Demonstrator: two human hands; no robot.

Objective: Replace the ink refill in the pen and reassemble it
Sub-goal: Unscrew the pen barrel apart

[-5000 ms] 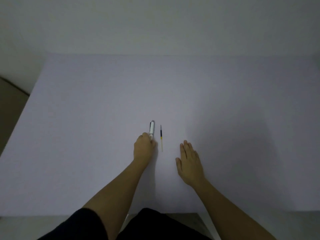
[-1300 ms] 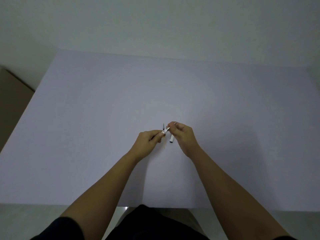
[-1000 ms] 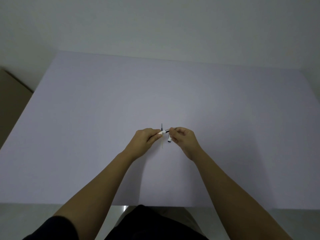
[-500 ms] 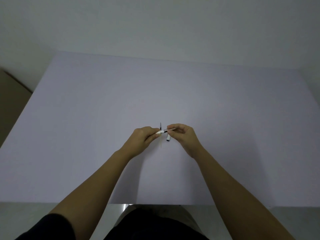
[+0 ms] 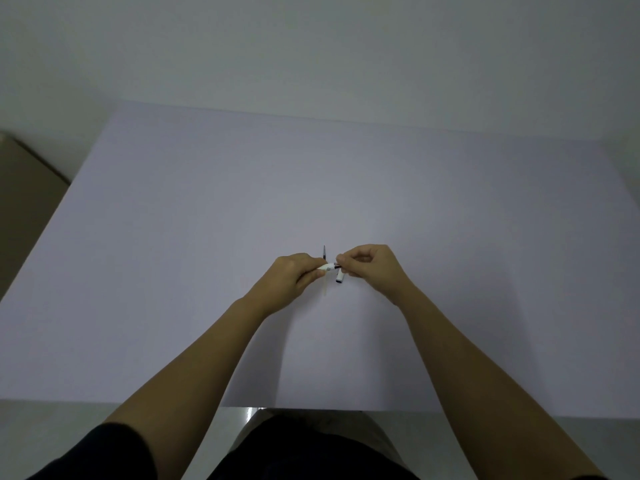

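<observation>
My left hand [image 5: 289, 278] is closed around the white pen barrel [image 5: 323, 268], whose end pokes out toward the right. My right hand [image 5: 372, 268] pinches a short dark part [image 5: 336, 266] at that end of the barrel. It also holds a white cap piece [image 5: 339, 278] that hangs down under its fingers. Both hands meet just above the white table [image 5: 207, 237]. A spare refill [image 5: 324, 253] with a dark far end and a pale yellowish near end lies flat on the table, partly hidden behind the hands.
The table's near edge [image 5: 311, 408] runs above my lap. Its left edge [image 5: 52, 216] borders a brown floor strip. A plain wall [image 5: 311, 64] stands behind the far edge.
Five seconds ago the pen lay on the table under my left hand and my right hand rested flat. Both hands now hold it up. Over the last second my right fingers have closed in on the barrel end.
</observation>
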